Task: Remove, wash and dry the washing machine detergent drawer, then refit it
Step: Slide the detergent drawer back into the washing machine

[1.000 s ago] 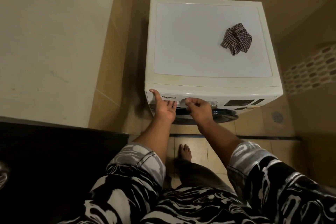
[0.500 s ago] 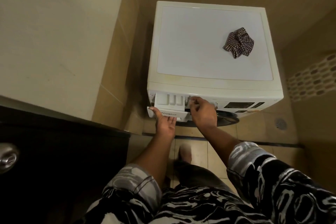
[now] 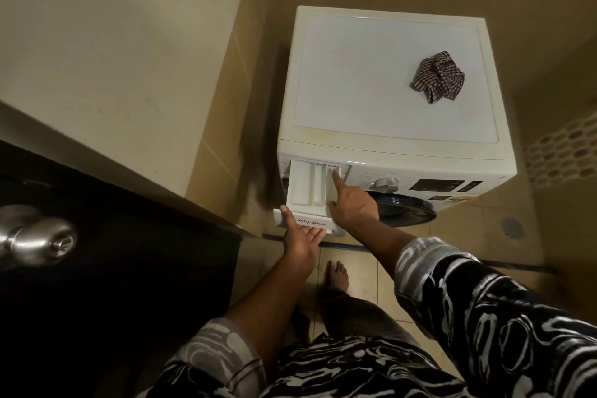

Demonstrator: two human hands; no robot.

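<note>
- detergent drawer (image 3: 303, 184) is slid far out of the top-left front of the washing machine (image 3: 387, 81) but its rear end sits in the slot; not yet free
- left hand (image 3: 302, 241) is palm up under the drawer's front panel; fingers straight and slightly spread beneath it, thumb laid up against its left corner; it props the drawer rather than wrapping it
- right hand (image 3: 352, 207) reaches over the drawer; index finger (image 3: 337, 179) out straight, tip down in the rear right compartment, other fingers folded back; holds nothing
- judgement: the finger is likely on a release catch; the catch itself is too small to make out
- progress: removal is part done, drawer extended and supported; lifting it clear of the machine is left
- washing, drying and refitting are all still to come; no water or sink in view
- compartments look pale and mostly dry; any residue is too faint to tell
- a crumpled checked cloth (image 3: 437, 76) lies on the machine's top, back right, well apart from the drawer; probably meant for drying, untouched
- control dial (image 3: 386, 184) sits just right of the drawer opening; dark door edge below it
- surroundings: door knob (image 3: 35, 234) at far left; bare foot (image 3: 337, 278) on the tiled floor; floor drain (image 3: 512, 226) to the right of the machine
</note>
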